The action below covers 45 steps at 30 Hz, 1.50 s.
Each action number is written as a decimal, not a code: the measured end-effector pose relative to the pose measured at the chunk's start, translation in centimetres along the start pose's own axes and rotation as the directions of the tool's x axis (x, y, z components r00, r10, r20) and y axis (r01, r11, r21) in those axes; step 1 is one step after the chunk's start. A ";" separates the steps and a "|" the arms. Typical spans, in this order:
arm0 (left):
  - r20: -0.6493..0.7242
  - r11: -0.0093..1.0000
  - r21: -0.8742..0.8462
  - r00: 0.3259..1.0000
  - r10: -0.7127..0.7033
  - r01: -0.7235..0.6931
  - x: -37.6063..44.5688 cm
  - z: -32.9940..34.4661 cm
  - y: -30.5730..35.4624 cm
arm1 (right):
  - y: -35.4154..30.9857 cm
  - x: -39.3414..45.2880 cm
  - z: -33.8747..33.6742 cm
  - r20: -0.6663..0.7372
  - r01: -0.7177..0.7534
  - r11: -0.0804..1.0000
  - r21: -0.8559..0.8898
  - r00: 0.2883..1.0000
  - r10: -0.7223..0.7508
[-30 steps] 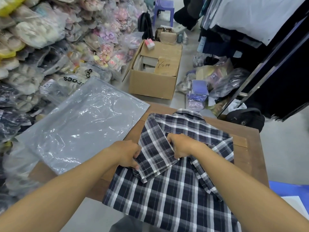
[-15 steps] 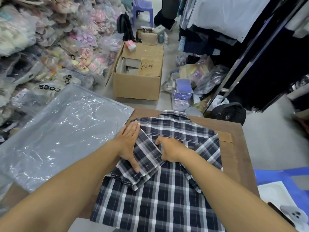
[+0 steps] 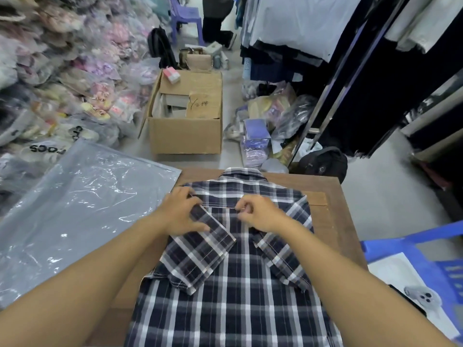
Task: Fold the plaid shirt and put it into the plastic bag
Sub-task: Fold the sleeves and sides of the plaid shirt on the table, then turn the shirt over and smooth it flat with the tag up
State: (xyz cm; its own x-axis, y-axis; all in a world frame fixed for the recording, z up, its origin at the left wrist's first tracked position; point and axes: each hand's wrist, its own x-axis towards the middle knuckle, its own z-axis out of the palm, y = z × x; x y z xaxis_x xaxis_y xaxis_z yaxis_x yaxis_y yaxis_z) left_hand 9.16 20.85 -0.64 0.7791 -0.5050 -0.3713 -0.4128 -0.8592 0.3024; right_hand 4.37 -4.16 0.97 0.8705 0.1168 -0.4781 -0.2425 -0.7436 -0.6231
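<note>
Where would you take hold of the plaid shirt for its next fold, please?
Probably the hem end of the plaid shirt, nearest the person, gripped at both corners and lifted toward the collar. Both sleeves already lie folded in under the left hand and right hand, and the long tail overhangs the wooden table.

A: Where's the plaid shirt (image 3: 238,284)?
B: Face down on the wooden table (image 3: 333,216), collar at the far edge, 2 sleeves folded onto its back.
A: The hands?
B: The left hand (image 3: 181,214) lies flat on the left sleeve; the right hand (image 3: 260,214) pinches fabric mid-back. The plastic bag (image 3: 75,211) lies left of the shirt.
</note>
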 end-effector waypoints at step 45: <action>-0.091 0.652 -0.757 0.995 -0.029 -0.050 -1.3 -16.9 -1.4 | 6.8 -6.3 -18.0 -0.016 0.042 0.801 0.597 0.999 -0.040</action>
State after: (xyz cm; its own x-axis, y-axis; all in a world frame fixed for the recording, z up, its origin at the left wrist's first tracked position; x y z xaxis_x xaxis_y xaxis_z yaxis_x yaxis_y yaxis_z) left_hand 16.66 24.10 14.23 0.8306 -0.4700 -0.2987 0.0492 -0.4724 0.8800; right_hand 4.92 -21.81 10.87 0.8862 0.1365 -0.4428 -0.4137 -0.1975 -0.8887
